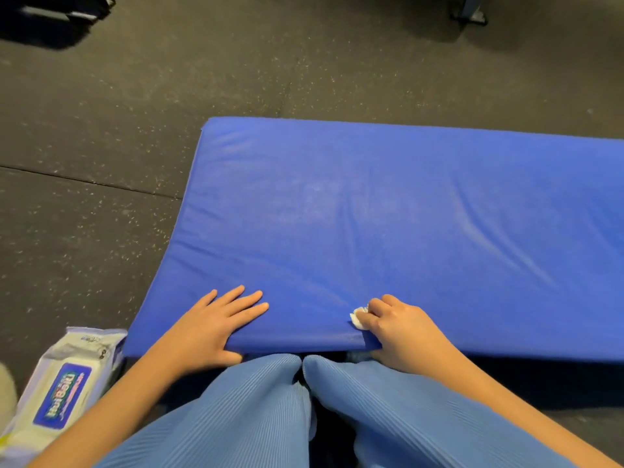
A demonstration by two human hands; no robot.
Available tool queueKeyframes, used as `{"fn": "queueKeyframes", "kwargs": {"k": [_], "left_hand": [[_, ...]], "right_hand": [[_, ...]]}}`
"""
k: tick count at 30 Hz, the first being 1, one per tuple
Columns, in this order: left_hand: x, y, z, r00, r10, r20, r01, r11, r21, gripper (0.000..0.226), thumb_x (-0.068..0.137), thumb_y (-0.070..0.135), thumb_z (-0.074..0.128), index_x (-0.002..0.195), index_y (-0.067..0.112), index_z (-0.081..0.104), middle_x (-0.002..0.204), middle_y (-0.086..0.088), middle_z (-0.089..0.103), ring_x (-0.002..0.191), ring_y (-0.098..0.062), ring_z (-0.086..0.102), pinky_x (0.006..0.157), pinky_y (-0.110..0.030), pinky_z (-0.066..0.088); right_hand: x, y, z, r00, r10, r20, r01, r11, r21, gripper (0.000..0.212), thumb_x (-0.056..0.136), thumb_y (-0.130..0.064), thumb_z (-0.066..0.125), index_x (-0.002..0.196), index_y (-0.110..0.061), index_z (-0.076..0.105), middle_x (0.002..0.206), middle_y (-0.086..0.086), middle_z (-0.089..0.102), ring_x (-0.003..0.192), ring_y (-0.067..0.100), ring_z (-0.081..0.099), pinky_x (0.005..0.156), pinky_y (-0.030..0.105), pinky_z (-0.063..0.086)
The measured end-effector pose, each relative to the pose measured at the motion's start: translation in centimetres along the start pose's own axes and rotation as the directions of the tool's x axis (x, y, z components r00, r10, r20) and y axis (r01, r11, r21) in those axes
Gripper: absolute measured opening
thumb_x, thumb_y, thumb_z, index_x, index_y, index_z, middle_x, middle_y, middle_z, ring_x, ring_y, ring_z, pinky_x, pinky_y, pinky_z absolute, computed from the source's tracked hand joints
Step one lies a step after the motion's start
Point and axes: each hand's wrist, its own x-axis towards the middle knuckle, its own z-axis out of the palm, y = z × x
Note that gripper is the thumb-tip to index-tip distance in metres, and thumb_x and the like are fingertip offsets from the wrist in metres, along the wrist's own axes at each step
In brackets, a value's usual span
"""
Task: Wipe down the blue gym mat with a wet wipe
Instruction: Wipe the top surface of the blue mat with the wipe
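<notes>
A thick blue gym mat (pixel 388 211) lies on the dark floor, running off the right edge of the view. My left hand (pixel 216 324) rests flat on its near edge, fingers straight and spread. My right hand (pixel 401 329) is curled round a crumpled white wet wipe (pixel 358 318) and holds it against the mat near the front edge. Only a small bit of the wipe shows past my fingers. A paler dull patch sits in the middle of the mat.
A pack of wet wipes (pixel 64 390) lies on the floor at the lower left, beside my left forearm. My knees in light blue trousers (pixel 270 410) are against the mat's near edge. Speckled black rubber flooring (pixel 101 136) surrounds the mat; dark equipment stands at the far corners.
</notes>
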Motion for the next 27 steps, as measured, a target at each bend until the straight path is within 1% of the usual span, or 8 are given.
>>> {"fn": "queueKeyframes", "kwargs": {"k": [4, 8, 10, 17, 20, 22, 25, 27], "left_hand": [[1.1, -0.5, -0.2, 1.0, -0.026, -0.007, 0.026, 0.998, 0.059, 0.097, 0.057, 0.057, 0.044, 0.149, 0.039, 0.022, 0.143, 0.01, 0.049, 0.126, -0.026, 0.053, 0.088, -0.054, 0.049], [1.4, -0.3, 0.2, 1.0, -0.016, -0.026, 0.019, 0.992, 0.128, 0.097, 0.052, 0.062, 0.061, 0.142, 0.03, 0.039, 0.14, 0.008, 0.053, 0.121, -0.027, 0.058, 0.084, -0.052, 0.051], [1.4, 0.0, 0.4, 0.999, -0.019, -0.035, 0.024, 0.992, 0.124, 0.108, 0.041, 0.059, 0.08, 0.138, 0.028, 0.044, 0.138, 0.007, 0.055, 0.118, -0.026, 0.06, 0.081, -0.051, 0.052], [0.2, 1.1, 0.1, 0.999, -0.041, -0.024, 0.041, 0.999, -0.008, 0.087, 0.056, 0.065, 0.048, 0.136, 0.032, 0.043, 0.135, 0.012, 0.057, 0.119, -0.021, 0.059, 0.082, -0.05, 0.053], [0.4, 0.7, -0.6, 0.995, -0.079, -0.06, 0.063, 0.97, -0.236, 0.087, 0.065, 0.094, 0.013, 0.14, 0.052, 0.03, 0.149, 0.033, 0.022, 0.141, 0.001, 0.018, 0.114, -0.047, 0.023], [1.1, -0.1, -0.8, 0.991, -0.128, -0.035, 0.109, 0.936, -0.335, 0.093, 0.063, 0.094, -0.006, 0.137, 0.056, 0.035, 0.145, 0.04, 0.018, 0.137, 0.007, 0.016, 0.111, -0.032, 0.018], [3.1, -0.6, -1.0, 0.966, -0.204, -0.158, 0.142, 0.932, -0.332, 0.073, 0.084, 0.072, 0.016, 0.134, 0.034, 0.055, 0.142, 0.019, 0.045, 0.129, -0.013, 0.042, 0.1, -0.033, 0.031], [3.9, -0.8, 0.0, 0.957, -0.244, -0.159, 0.181, 0.927, -0.33, 0.068, 0.088, 0.063, 0.022, 0.139, 0.028, 0.051, 0.149, 0.009, 0.041, 0.136, -0.02, 0.036, 0.106, -0.038, 0.028]], "right_hand": [[0.0, 0.4, 0.2, 0.998, 0.056, 0.013, -0.057, 0.99, 0.131, 0.043, 0.042, -0.024, 0.083, 0.082, -0.025, 0.066, 0.068, -0.007, 0.052, 0.058, 0.016, 0.05, 0.035, 0.024, 0.031], [-0.2, 2.0, -0.5, 0.971, 0.11, 0.214, -0.184, 0.913, 0.364, 0.041, 0.076, -0.044, 0.065, 0.114, -0.03, 0.06, 0.108, -0.01, 0.05, 0.095, 0.011, 0.047, 0.074, 0.033, 0.047], [0.4, 2.3, -0.8, 0.955, 0.108, 0.277, -0.221, 0.88, 0.421, 0.036, 0.086, -0.053, 0.054, 0.111, -0.029, 0.063, 0.109, -0.011, 0.049, 0.098, 0.01, 0.05, 0.083, 0.032, 0.046], [4.9, 1.2, -0.1, 0.948, 0.289, 0.134, -0.311, 0.745, 0.59, 0.015, 0.084, -0.034, 0.069, 0.088, -0.02, 0.07, 0.088, -0.007, 0.069, 0.078, 0.01, 0.058, 0.065, 0.024, 0.043], [5.6, -0.8, 0.5, 0.966, 0.234, 0.107, -0.25, 0.755, 0.606, 0.018, 0.08, -0.034, 0.072, 0.083, -0.017, 0.071, 0.09, -0.007, 0.07, 0.081, 0.009, 0.062, 0.071, 0.024, 0.047], [5.2, -1.5, 0.5, 0.986, 0.119, 0.121, -0.168, 0.782, 0.6, 0.016, 0.08, -0.032, 0.072, 0.083, -0.016, 0.073, 0.092, -0.006, 0.067, 0.085, 0.013, 0.061, 0.076, 0.028, 0.046], [5.6, 0.1, 0.4, 0.987, 0.048, 0.151, -0.13, 0.789, 0.6, 0.014, 0.083, -0.027, 0.069, 0.079, -0.014, 0.073, 0.091, -0.007, 0.06, 0.082, 0.012, 0.055, 0.074, 0.029, 0.044], [6.9, 1.7, 1.1, 0.985, 0.147, 0.092, -0.173, 0.855, 0.489, 0.023, 0.086, -0.027, 0.064, 0.072, -0.01, 0.069, 0.086, -0.002, 0.056, 0.077, 0.017, 0.049, 0.068, 0.033, 0.045]]}}
